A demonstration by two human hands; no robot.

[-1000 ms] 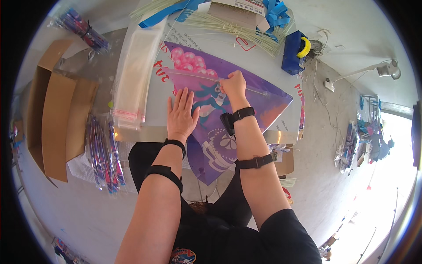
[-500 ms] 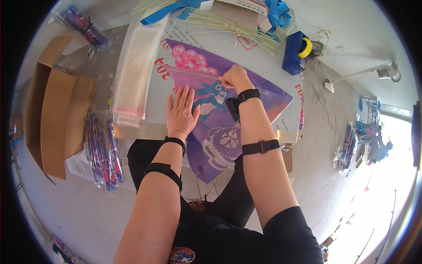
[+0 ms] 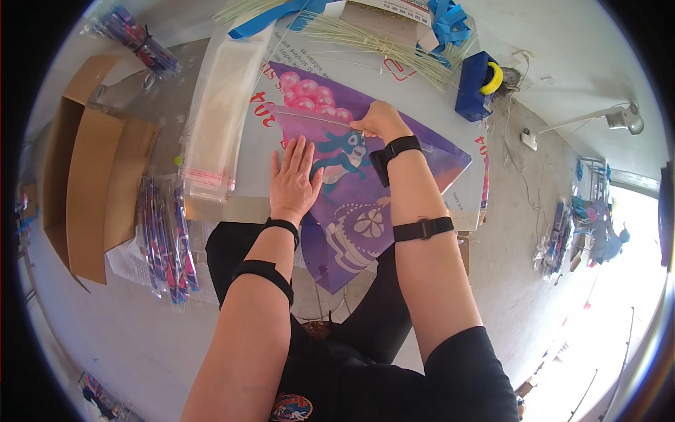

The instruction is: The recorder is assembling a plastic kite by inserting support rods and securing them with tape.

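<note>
A purple printed sheet with pink balloons and a blue cartoon animal lies across the table, its near corner hanging over the front edge. My left hand presses flat on the sheet's left part, fingers stretched out. Along a line below the balloons runs a thin pale rod. At the right end of that rod, my right hand is closed in a pinch on it, resting over the sheet. The fingertips partly hide the rod's end. Black straps circle both my forearms and wrists.
Clear plastic sleeves lie stacked on the left. Several pale rods and blue ribbon spread at the back. A blue tape dispenser sits back right. An open cardboard box and bagged rolled sheets are left of the table.
The view has shifted slightly, moving the whole scene a little rightward. Both hands keep nearly the same places on the sheet; the right forearm has turned slightly.
</note>
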